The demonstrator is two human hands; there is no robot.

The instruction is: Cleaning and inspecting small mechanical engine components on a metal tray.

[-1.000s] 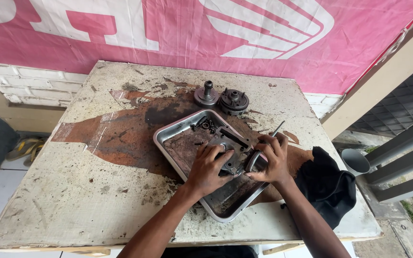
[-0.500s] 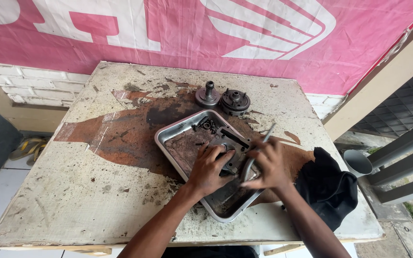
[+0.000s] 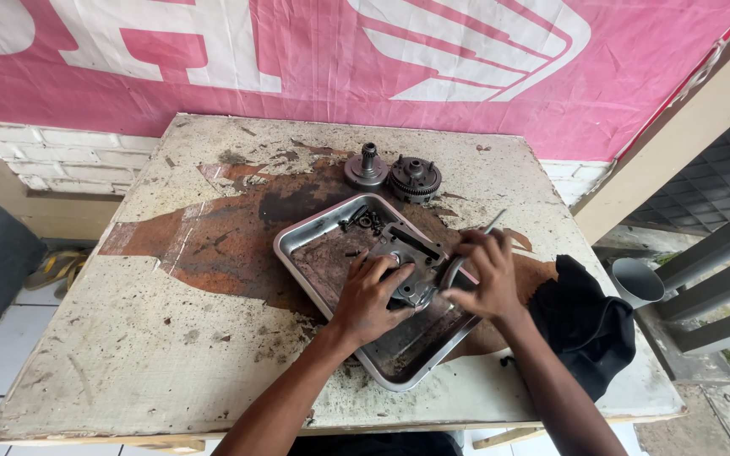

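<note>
Left hand: the left hand [image 3: 372,297] lies palm down on the dark metal engine part [image 3: 411,270], fingers spread and pressing it flat; it is closed on nothing.
Right hand: the right hand [image 3: 482,274] is closed around a slim metal tool [image 3: 471,249], whose lower end meets the part just beside the left fingertips.
Where the part is: it sits inside the steel tray [image 3: 297,245], right of the tray's middle, between the two hands and touching both.
Key relation: the tool's long axis runs on a slant, from the part up and away to the right, its free tip pointing past the tray's far right rim; the right hand is on the working end, the left only steadies.
Change from the earlier frame: half a second ago the tool shaft stood steeper; now it leans further out to the right, while the left hand has stayed on the part.
Around: two round gear assemblies [image 3: 392,173] stand beyond the tray on the stained bench [image 3: 128,338]; a black rag [image 3: 589,325] lies at the bench's right edge.
</note>
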